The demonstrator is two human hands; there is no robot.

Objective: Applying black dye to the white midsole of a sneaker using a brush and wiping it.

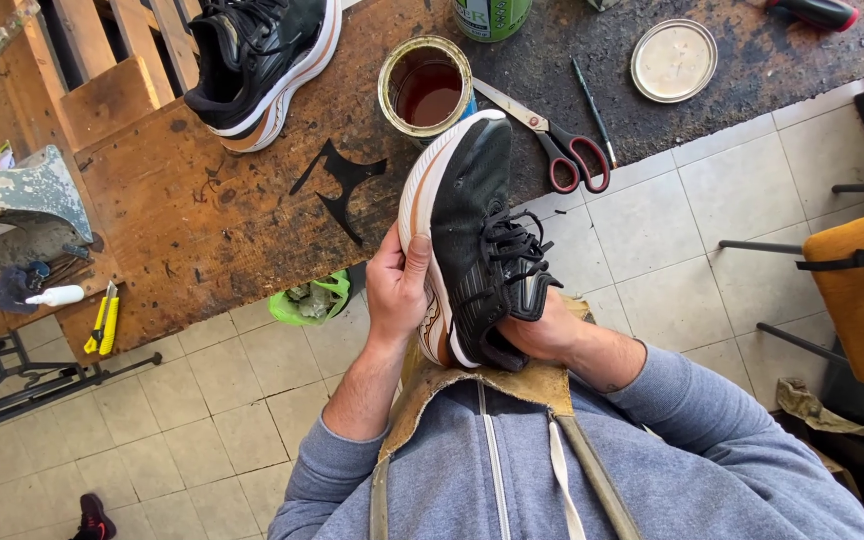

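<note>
I hold a black running shoe (472, 220) with a white and copper sole over my lap, toe pointing away from me. My left hand (397, 285) grips its sole edge, thumb pressed along the white rim. My right hand (542, 335) is tucked under the heel and partly hidden by the shoe's collar and laces. The matching black shoe (257, 60) lies on the wooden bench (202, 220) at the upper left. An open tin of brown liquid (426, 88) stands just beyond the held shoe's toe.
Red-handled scissors (557, 140) and a black pen (592, 110) lie on the dark mat, with a tin lid (674, 60) farther right. A yellow utility knife (104, 322) and a white tube (55, 296) sit at the left. An orange chair (862, 290) stands on the right.
</note>
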